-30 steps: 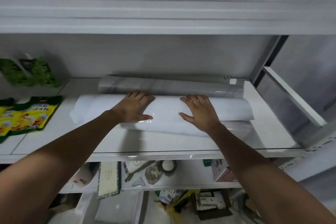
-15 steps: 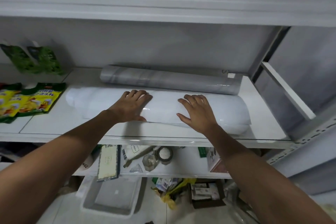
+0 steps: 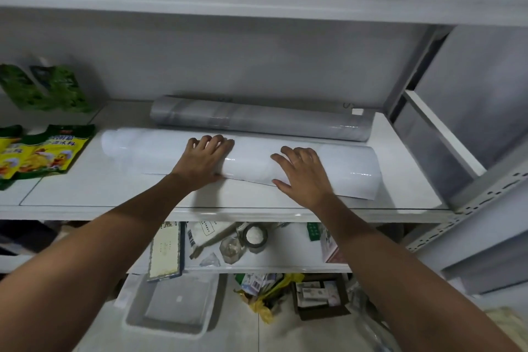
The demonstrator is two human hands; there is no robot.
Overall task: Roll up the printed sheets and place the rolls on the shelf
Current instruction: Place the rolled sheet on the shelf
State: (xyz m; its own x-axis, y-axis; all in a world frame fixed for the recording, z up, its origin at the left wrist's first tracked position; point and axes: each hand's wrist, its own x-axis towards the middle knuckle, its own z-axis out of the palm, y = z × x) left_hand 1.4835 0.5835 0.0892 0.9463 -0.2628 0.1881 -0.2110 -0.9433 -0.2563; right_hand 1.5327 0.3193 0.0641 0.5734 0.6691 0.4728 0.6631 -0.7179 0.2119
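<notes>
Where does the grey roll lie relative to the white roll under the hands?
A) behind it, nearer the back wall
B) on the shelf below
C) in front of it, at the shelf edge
A: the grey roll lies behind the white roll, toward the back of the shelf.

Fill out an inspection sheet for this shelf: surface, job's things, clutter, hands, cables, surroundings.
Surface: white shelf, smooth and glossy.
Job's things: white roll lies lengthwise on the shelf, its loose edge at the front; grey roll lies behind it near the back wall.
Clutter: yellow packets and green packets at the left end.
Hands: left hand and right hand both rest on top of the white roll, fingers spread.
Cables: nothing seen.
Surroundings: lower shelf with a tape roll and papers; plastic tray on the floor.
</notes>
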